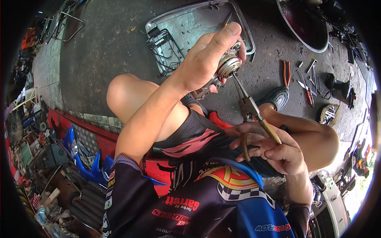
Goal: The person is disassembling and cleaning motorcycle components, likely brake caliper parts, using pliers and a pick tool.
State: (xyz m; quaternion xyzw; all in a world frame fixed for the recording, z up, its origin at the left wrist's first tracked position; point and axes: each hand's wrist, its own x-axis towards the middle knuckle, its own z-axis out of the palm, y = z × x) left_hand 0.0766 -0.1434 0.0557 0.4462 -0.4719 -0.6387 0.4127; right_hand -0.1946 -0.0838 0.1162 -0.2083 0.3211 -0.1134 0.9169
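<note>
A ringed metal part [228,67] sits above the lap, its round end turned down toward the person, the left hand [204,59] closed around it, thumb extended. Long-nosed pliers [250,108] slant up and left, their tips at that end; the right hand [279,150] grips their spread handles. Colourful printed lettering covers the shirt [149,212]; beyond the left hand, a black rack [163,51] bears a small white label.

I see left hand [202,59] gripping round-ended metal part [229,68], right hand [283,152] on long-nosed pliers [249,106], tips at part's face; beyond, shallow tray [168,23] on dark floor [95,55].
</note>
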